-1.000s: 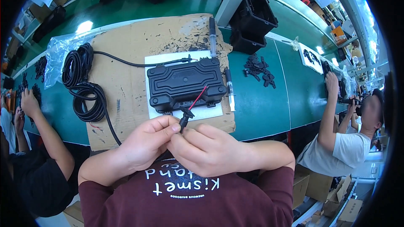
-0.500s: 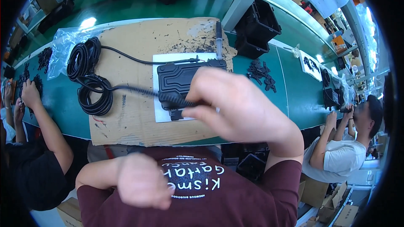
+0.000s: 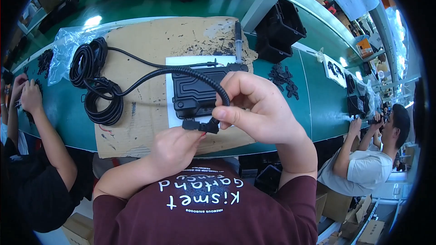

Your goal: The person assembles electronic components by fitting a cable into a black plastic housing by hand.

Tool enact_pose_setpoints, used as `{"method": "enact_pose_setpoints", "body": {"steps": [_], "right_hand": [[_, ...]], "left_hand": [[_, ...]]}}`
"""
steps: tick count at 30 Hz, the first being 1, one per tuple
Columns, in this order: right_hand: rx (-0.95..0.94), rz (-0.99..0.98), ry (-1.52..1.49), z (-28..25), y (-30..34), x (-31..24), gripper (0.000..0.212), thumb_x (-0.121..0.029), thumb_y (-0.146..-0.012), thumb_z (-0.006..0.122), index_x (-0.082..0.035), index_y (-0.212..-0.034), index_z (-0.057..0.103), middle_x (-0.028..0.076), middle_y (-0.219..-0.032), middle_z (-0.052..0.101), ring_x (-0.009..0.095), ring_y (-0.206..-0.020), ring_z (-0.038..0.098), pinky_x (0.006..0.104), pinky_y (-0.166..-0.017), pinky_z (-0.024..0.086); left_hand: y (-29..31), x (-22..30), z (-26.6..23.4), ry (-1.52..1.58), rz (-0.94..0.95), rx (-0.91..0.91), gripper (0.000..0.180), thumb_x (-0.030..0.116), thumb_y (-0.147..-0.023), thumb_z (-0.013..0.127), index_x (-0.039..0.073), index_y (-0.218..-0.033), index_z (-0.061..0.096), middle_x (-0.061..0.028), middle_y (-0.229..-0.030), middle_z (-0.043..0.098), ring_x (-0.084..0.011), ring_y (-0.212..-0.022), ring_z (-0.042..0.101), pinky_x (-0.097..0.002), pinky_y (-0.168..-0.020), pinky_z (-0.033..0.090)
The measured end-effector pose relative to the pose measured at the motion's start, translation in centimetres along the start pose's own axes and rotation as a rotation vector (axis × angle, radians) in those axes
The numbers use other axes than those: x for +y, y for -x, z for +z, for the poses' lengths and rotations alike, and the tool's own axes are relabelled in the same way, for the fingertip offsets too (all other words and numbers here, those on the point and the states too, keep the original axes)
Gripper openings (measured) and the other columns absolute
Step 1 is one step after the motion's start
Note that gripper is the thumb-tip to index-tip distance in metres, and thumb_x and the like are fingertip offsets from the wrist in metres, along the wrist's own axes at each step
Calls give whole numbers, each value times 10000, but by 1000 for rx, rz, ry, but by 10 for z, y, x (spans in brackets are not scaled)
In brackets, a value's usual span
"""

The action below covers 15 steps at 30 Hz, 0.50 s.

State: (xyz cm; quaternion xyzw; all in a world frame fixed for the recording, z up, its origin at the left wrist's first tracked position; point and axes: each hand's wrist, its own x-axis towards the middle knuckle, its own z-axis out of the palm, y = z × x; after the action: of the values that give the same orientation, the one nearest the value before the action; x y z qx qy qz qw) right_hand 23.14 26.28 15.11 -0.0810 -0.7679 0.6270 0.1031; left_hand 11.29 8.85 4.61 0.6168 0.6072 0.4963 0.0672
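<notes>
My right hand [image 3: 254,106] pinches a black corrugated cable [image 3: 181,70] near its end, thumb and forefinger around it. The cable arches from the left over a black plastic case [image 3: 193,91] and bends down to a dark angled end piece [image 3: 210,126]. My left hand [image 3: 173,149] is closed just below that piece, its fingertips meeting it; a bit of red shows beside them. Exactly what the left fingers grip is partly hidden. The case lies on a white sheet [image 3: 171,109] over cardboard [image 3: 141,129].
Two coiled black cables [image 3: 103,109] lie left on the cardboard, near clear plastic film [image 3: 68,54]. A black-handled tool [image 3: 238,41] stands beyond the case. Small black parts [image 3: 284,80] and stacked bins [image 3: 277,31] are at right. People work on both sides.
My left hand has risen from my chest to the cable's end. My right hand has shifted slightly, and the cable now arches higher over the case.
</notes>
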Motion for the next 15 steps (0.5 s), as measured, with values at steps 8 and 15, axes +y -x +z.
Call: {"method": "enact_pose_setpoints", "body": {"steps": [8,15], "right_hand": [[16,-87,345,-17,11,11,148,0,-812,705,3,-847,561,69,-833,564,134,-688,611,233,-586,491],[198,-205,484,-25,11,31,197,-26,-780,724,-12,-847,540,89,-762,541,208,-652,550,299,-559,453]], "left_hand": [[-5,-13,-5,-265,244,8,255,-31,-701,725,14,-939,645,-94,-819,589,-238,-609,572,-319,-495,454],[5,-27,-9,-234,29,143,241,-12,-725,742,18,-942,641,-101,-858,575,-242,-706,586,-322,-587,467]]}}
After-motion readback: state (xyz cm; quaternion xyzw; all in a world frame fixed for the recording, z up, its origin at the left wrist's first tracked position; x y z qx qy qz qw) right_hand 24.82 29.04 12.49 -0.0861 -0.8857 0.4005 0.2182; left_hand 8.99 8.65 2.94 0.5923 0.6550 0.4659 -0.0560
